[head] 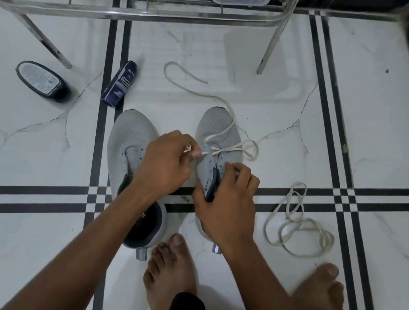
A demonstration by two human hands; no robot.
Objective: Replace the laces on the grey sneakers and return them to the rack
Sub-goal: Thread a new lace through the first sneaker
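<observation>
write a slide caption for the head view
Left hand threads a lace into the right sneaker, steadied by the right hand.

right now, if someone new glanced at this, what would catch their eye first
First, the two hands at the centre: the left hand pinches the tip of a white lace at the right grey sneaker, which the right hand steadies by its eyelet flap. The left sneaker sits unlaced beside it, and a loose lace lies coiled on the tiled floor to the right.
</observation>
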